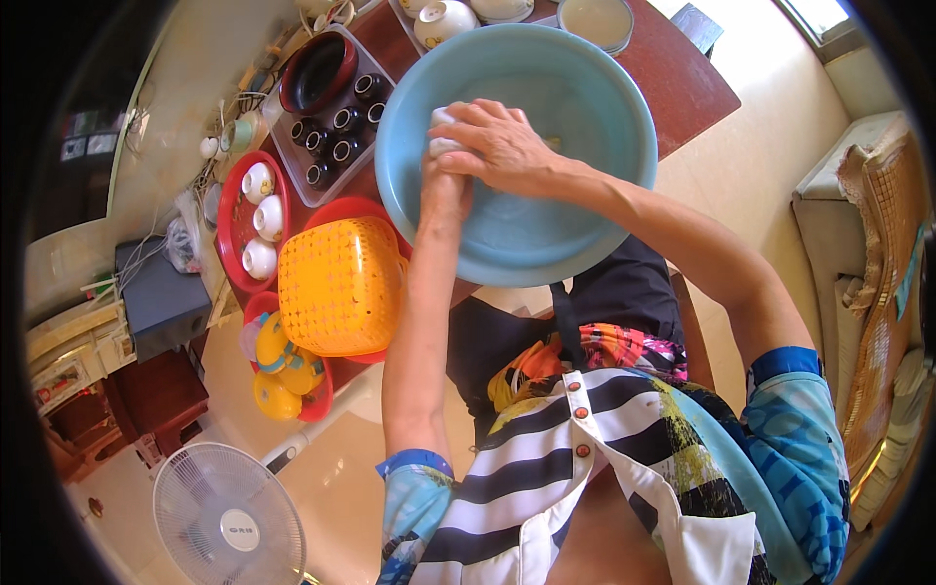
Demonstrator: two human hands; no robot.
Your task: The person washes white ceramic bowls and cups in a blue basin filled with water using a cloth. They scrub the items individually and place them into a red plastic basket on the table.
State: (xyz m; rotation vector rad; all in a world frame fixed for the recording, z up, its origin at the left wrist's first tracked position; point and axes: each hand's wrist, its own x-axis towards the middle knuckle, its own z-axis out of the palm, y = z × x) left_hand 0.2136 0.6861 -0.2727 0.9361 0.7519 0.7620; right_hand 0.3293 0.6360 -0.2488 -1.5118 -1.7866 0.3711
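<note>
Over the left part of a large light-blue plastic basin (512, 274), both hands meet on a small white thing (443, 145), perhaps a cup or a cloth. My left hand (444, 179) comes up from below and supports it, its fingers mostly hidden. My right hand (501, 142) lies over it from the right, with fingers bent around its side. The basin seems to hold shallow water, and a small yellowish spot shows near its middle, beside the right wrist.
Left of the basin stand a clear plastic tray (318, 197) with small black cups and a dark bowl, a red tray (223, 252) with white cups, and an upturned orange basket (340, 285). White bowls (444, 22) are behind the basin. A fan (230, 515) stands at lower left.
</note>
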